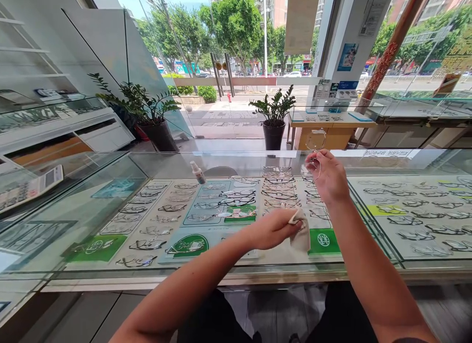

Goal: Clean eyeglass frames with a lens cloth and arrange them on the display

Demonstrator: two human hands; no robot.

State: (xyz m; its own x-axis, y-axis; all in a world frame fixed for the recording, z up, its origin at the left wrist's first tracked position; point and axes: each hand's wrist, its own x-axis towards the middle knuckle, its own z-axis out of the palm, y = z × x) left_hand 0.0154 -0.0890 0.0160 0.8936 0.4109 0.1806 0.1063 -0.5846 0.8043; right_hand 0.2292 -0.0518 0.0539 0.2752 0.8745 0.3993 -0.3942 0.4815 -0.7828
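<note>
My right hand [329,178] is closed on a pair of clear-lensed glasses [314,152], held upright above the glass display counter [92,220]. One lens stands above the fingers, the other shows beside the thumb. My left hand [275,228] pinches a small white cleaning cloth [301,233], which hangs down just over the counter top, below and left of the glasses. The two hands are apart.
A small spray bottle [198,172] stands on the counter top to the left. Many spectacle frames lie in rows under the glass. A calculator [31,187] sits on the left side counter. Potted plants [273,118] and a wooden desk [332,124] stand beyond.
</note>
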